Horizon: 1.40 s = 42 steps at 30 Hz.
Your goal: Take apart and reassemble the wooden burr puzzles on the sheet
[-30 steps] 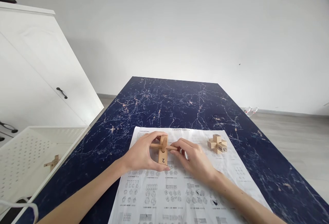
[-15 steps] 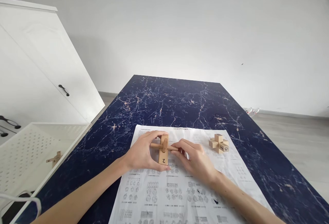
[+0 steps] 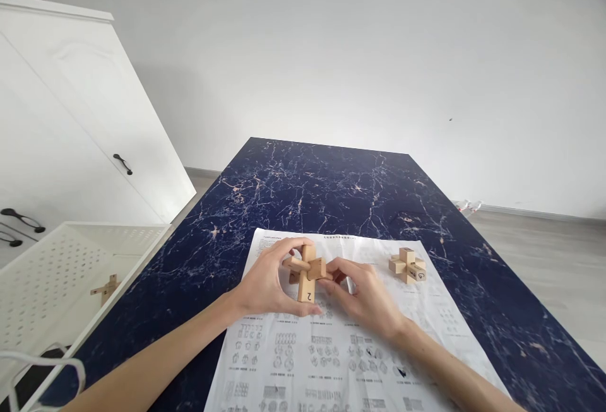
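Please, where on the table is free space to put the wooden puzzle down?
Free: the dark table beyond the instruction sheet, and the sheet's near part. Crowded: around the left hand, right hand and wooden puzzle; the second puzzle occupies the right corner.
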{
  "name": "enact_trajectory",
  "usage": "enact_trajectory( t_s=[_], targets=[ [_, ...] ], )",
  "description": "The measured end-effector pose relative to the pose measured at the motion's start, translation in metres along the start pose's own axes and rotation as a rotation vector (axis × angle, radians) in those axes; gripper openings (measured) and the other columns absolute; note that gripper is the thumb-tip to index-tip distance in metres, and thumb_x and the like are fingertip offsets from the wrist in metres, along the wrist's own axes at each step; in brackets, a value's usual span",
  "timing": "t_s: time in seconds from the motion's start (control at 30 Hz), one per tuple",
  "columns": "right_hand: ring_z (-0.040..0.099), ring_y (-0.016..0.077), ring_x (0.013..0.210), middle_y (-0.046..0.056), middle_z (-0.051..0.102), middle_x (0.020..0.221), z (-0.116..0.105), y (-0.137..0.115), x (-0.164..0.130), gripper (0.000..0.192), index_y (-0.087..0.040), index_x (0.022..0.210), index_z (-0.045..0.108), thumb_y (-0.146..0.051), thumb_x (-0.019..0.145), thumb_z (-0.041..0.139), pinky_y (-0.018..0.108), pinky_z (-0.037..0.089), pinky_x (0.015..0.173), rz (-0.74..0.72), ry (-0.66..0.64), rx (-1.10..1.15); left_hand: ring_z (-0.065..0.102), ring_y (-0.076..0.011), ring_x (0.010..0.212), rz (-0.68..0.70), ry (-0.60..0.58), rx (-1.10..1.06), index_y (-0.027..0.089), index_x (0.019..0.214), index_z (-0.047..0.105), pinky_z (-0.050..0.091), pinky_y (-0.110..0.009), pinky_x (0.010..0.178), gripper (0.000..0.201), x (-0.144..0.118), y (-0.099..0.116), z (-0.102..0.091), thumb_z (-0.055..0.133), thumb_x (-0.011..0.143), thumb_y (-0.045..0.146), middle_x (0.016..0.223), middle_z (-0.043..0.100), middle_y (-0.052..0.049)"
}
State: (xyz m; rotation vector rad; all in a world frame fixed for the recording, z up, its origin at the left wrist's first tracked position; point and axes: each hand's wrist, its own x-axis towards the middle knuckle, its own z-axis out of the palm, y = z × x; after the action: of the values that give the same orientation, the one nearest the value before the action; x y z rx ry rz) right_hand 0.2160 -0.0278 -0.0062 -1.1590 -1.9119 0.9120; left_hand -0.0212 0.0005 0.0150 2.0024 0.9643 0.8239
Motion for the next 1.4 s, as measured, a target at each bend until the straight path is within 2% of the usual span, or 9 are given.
enact_trajectory(
  t_s=[0.13,0.3,0.43,0.6,0.83,0.97,1.17,1.3,1.4],
  targets=[
    [0.077,0.0226,0.08,0.005,0.082,0.088,0.009,-0.003,-0.001,0.014,-0.024,0.096,0.068,-0.037,0.101,0.066,0.036,0.061,0.075,0.097,-0.058,0.243,0.066,-0.03,0.108,0.009,-0.033,-0.103,0.028,0.129,0.059,0.059,-0.049,0.096,0.089,0.001,-0.003,0.001,0.101,0.057,0.06,0.123,0.063,-0.007],
    [0.078,0.0245,0.083,0.006,0.081,0.089,0.022,-0.006,-0.003,0.026,-0.023,0.101,0.068,-0.049,0.099,0.071,0.04,0.065,0.079,0.168,-0.042,0.435,0.056,-0.0371,0.137,0.06,-0.048,-0.174,0.031,0.141,0.059,0.054,-0.054,0.112,0.093,0.001,0.0,0.003,0.102,0.062,0.052,0.147,0.054,-0.012],
    [0.072,0.0211,0.071,0.003,0.078,0.082,0.026,-0.009,-0.004,0.012,-0.022,0.099,0.072,-0.034,0.097,0.07,0.035,0.061,0.067,0.187,-0.063,0.37,0.066,-0.0325,0.125,0.025,-0.152,-0.224,0.032,0.144,0.052,0.057,-0.05,0.107,0.087,-0.002,0.009,0.008,0.097,0.07,0.036,0.139,0.063,-0.008],
    [0.054,0.0135,0.061,-0.003,0.064,0.073,0.019,-0.011,-0.003,0.008,-0.021,0.085,0.063,-0.019,0.092,0.062,0.027,0.045,0.056,0.144,-0.096,0.271,0.066,-0.0323,0.123,0.083,-0.116,-0.078,0.033,0.148,0.044,0.053,-0.052,0.11,0.093,-0.004,0.009,0.012,0.093,0.069,0.028,0.137,0.063,-0.007],
    [0.074,0.0273,0.108,0.011,0.075,0.12,-0.003,-0.013,0.002,0.034,-0.023,0.132,0.064,-0.043,0.104,0.059,0.048,0.06,0.1,0.089,-0.297,0.663,0.064,-0.0327,0.123,0.165,-0.038,0.013,0.034,0.148,0.039,0.055,-0.051,0.108,0.094,-0.004,0.002,0.008,0.088,0.069,0.025,0.137,0.059,-0.008],
    [0.074,0.0305,0.113,0.012,0.077,0.11,0.005,-0.02,-0.005,0.053,-0.025,0.123,0.073,-0.062,0.114,0.036,0.051,0.059,0.102,0.152,-0.253,0.526,0.065,-0.0333,0.119,0.17,-0.087,0.017,0.035,0.149,0.037,0.058,-0.051,0.102,0.099,-0.006,0.002,0.01,0.089,0.065,0.024,0.138,0.057,-0.009],
    [0.072,0.0287,0.116,0.012,0.074,0.115,0.016,-0.031,-0.013,0.054,-0.025,0.129,0.069,-0.067,0.113,0.038,0.047,0.06,0.101,0.154,-0.224,0.572,0.069,-0.0259,0.096,0.2,-0.049,-0.1,0.035,0.145,0.039,0.062,-0.043,0.084,0.095,-0.009,0.004,0.017,0.087,0.064,0.023,0.126,0.06,-0.005],
    [0.072,0.0268,0.104,0.01,0.073,0.105,0.012,-0.037,-0.01,0.056,-0.024,0.111,0.071,-0.066,0.113,0.035,0.045,0.06,0.097,0.148,-0.231,0.546,0.065,-0.0258,0.097,0.269,-0.015,-0.066,0.035,0.143,0.04,0.06,-0.043,0.083,0.093,-0.008,0.004,0.018,0.085,0.063,0.023,0.123,0.057,-0.005],
    [0.067,0.0235,0.09,0.008,0.069,0.098,0.012,-0.033,-0.008,0.054,-0.023,0.094,0.066,-0.06,0.115,0.033,0.039,0.057,0.086,0.018,-0.11,0.33,0.062,-0.0285,0.104,0.36,0.002,-0.046,0.034,0.143,0.04,0.058,-0.046,0.09,0.093,-0.008,0.004,0.018,0.08,0.061,0.02,0.122,0.054,-0.006]
  ],
)
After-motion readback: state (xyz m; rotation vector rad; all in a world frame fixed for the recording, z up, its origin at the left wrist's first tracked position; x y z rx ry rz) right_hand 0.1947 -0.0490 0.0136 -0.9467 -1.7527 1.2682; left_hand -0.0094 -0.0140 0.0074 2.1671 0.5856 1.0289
